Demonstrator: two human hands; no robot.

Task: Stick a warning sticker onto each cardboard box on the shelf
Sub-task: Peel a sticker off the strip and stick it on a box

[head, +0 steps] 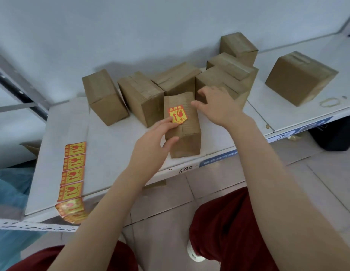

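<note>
A tall cardboard box (187, 132) stands at the shelf's front edge with a red and yellow warning sticker (177, 114) on its top. My left hand (156, 139) holds the box's left side, fingertips pressing the sticker's lower edge. My right hand (215, 104) hovers open over the box's right top edge, fingers spread, holding nothing. Several plain cardboard boxes (140, 96) stand behind, none showing a sticker. A strip of warning stickers (72, 173) lies on the shelf at the left, its end hanging over the edge.
The white shelf (115, 145) runs left to right, with a wall behind. One separate box (299, 77) stands at the right. A ring of tape residue (329, 102) lies near it. A metal upright (19, 89) is at the left. Tiled floor and my red trousers are below.
</note>
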